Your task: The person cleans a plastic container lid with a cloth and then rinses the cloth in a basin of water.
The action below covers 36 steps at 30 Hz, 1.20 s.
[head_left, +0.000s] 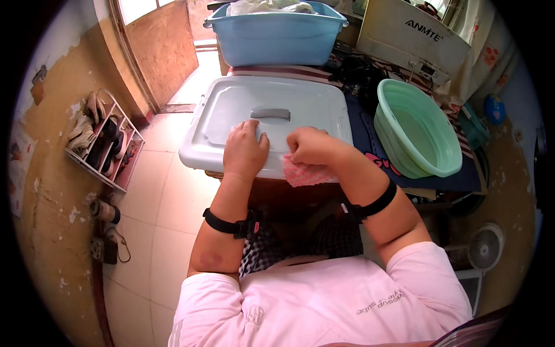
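In front of me lies a pale grey plastic storage-box lid point(312, 95) with a darker grey carrying handle point(270, 114) at its middle. My left hand point(245, 150) rests on the near left part of the lid, fingers stretched forward and pointing towards the handle. Over the near right part, my right hand point(315, 147) is closed in a fist around a pink cloth point(309, 173). The cloth hangs down from the fist over the lid's near edge. How the fingers grip it underneath is hidden.
Behind the lid stands a blue tub point(274, 37) with white plastic inside. A green basin point(416, 130) is tilted at the right, near a black bundle point(358, 75). A shoe rack point(110, 144) stands by the left wall, and a small fan point(485, 247) at the lower right.
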Motion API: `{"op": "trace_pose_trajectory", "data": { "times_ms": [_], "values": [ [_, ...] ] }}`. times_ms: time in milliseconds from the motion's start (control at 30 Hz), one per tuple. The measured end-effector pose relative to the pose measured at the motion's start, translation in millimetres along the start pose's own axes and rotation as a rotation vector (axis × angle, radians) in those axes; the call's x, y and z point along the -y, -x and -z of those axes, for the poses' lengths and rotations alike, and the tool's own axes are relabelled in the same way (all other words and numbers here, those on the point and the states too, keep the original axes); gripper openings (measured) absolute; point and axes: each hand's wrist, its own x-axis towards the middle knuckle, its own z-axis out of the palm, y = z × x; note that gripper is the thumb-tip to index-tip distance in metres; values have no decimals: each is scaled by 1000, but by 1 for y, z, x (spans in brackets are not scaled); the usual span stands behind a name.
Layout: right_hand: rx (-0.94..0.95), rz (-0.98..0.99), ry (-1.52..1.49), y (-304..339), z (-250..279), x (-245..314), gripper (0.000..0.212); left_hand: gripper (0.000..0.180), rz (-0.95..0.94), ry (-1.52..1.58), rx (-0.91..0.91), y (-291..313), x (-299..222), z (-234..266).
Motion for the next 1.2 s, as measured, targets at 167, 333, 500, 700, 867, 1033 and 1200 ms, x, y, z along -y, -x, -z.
{"op": "trace_pose_trajectory", "data": {
  "times_ms": [167,333,500,700,867,1033,1200],
  "values": [
    [112,-67,-27,2,5,-9,14,37,16,-26,4,0,-4,-3],
    [87,-63,-8,6,3,-6,16,37,-21,-43,-9,2,4,-5],
    [153,-49,-107,4,5,-31,15,37,-6,-26,-2,1,-3,-2],
    [93,-64,-148,-7,-3,-13,12,38,-21,-33,-12,1,3,-3],
    [143,-22,-121,-5,3,-28,15,38,-11,-23,-8,1,-3,-4],
    [66,-45,-74,-2,-4,-2,15,37,-18,-50,-12,3,3,-4],
    [148,-101,-57,6,8,-16,14,38,-13,-18,-19,3,-1,-3]
  ]
}}
